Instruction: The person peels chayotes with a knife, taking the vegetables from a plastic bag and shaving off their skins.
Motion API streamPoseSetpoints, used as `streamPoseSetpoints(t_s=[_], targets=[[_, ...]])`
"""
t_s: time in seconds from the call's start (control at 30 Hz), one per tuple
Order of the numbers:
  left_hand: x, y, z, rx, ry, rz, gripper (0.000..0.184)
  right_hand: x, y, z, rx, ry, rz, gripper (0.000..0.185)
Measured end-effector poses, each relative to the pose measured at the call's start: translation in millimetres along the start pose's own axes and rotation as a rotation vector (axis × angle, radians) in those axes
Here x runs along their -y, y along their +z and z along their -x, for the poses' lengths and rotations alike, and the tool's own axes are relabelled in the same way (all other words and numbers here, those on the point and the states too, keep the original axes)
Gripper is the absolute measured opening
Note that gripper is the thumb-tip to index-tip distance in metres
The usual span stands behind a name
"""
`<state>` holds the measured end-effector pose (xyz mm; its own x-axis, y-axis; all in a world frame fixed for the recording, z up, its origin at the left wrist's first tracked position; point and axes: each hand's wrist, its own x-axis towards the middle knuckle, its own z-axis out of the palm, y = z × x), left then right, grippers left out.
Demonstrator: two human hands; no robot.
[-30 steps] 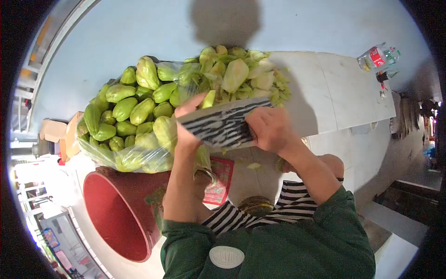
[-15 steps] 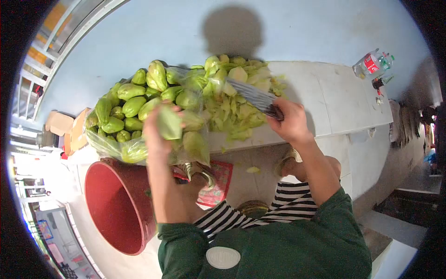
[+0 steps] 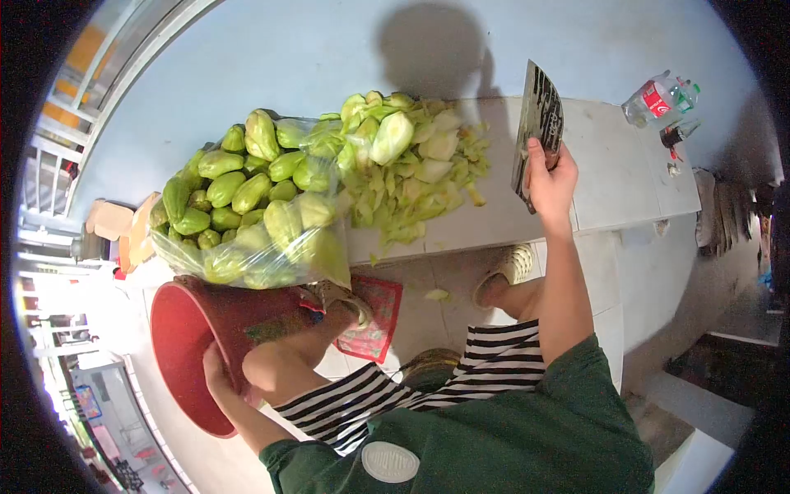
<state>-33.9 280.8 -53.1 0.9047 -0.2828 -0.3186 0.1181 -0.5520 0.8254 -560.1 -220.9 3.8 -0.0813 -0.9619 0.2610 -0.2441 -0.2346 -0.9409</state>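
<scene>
My right hand (image 3: pixel 553 183) is closed round a broad-bladed knife (image 3: pixel 539 115), its dark-streaked blade pointing up above the bench. My left hand (image 3: pixel 216 370) is down at the mouth of the red bucket (image 3: pixel 169 346), over its near rim; its fingers are hidden, and I cannot tell whether it holds anything. Green chayotes (image 3: pixel 224 189) fill a clear plastic bag (image 3: pixel 329 255) on the left of the bench. To the right of the bag is a heap of pale green peelings (image 3: pixel 403 202), with a peeled chayote (image 3: pixel 392 137) on top.
The tiled bench (image 3: pixel 601 173) runs along a pale blue wall. Plastic bottles (image 3: pixel 658 100) lie at its far right end. Below, a red-bordered mat (image 3: pixel 374 321) lies by my feet, and a scrap of peel (image 3: pixel 437 294) is on the floor. Cardboard (image 3: pixel 111 221) stands beyond the bag.
My left hand has moved from in front of the bag down to the bucket; the pale green chayote it held is out of sight. My right hand has swung the knife right and upright, away from the heap.
</scene>
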Motion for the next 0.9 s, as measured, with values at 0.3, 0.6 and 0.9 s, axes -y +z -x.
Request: streamPoseSetpoints(t_s=[0.3,0.6,0.9], targets=[[-95.9,49.5,10.7,-0.255,0.332,-0.344,0.036,-5.2,9.0,-23.6,-0.017,-0.021,0.159,0.025],[-268.0,385.3,66.9,0.516,1.095,-0.529,0.054,14.3,32.8,-31.3,0.041,-0.013,0.283,0.031],[-271.1,537.8,62.3,0.396,1.11,-1.075,0.077,22.2,32.3,-33.5,0.142,-0.053,0.365,0.029]])
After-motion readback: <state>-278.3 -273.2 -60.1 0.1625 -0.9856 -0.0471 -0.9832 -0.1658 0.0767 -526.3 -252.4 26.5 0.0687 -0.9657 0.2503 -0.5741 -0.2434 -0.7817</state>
